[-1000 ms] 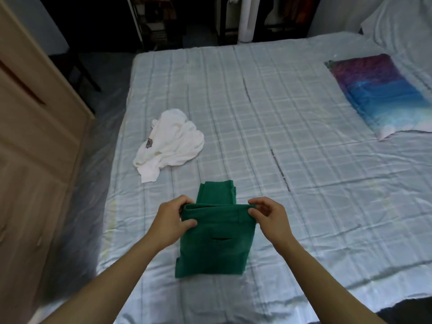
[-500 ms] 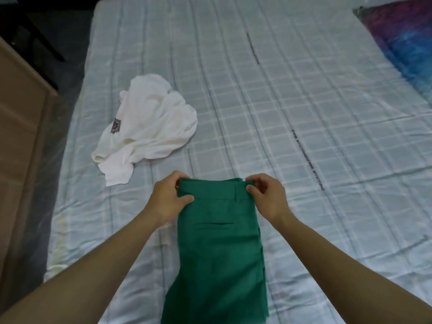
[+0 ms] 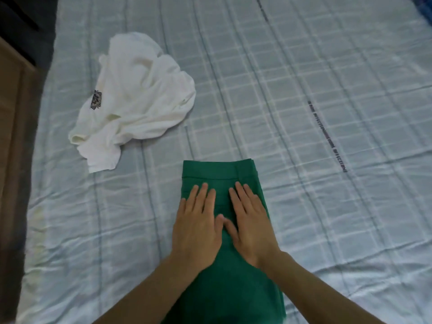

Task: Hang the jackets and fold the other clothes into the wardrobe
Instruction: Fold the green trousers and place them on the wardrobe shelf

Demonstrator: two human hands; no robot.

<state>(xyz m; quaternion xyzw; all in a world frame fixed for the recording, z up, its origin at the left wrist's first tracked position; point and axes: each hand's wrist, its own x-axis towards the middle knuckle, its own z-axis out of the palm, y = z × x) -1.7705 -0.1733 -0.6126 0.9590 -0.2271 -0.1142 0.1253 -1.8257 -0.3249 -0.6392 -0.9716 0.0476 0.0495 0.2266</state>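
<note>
Folded green trousers (image 3: 219,170) lie flat on the bed, waistband away from me. My left hand (image 3: 197,226) and my right hand (image 3: 251,224) both rest palm-down on them with straight fingers, side by side, thumbs nearly touching. A crumpled white shirt (image 3: 135,99) with a small dark patch lies on the sheet up and to the left, apart from the trousers.
The bed (image 3: 327,206) is covered by a pale blue checked sheet that fills most of the view. A wooden wardrobe side (image 3: 10,113) stands along the left edge, with a dark strip of floor between it and the bed.
Both hands let go of the waistband edge they were pinching and now lie flat on the trousers. The view has tilted down and closer to the bed.
</note>
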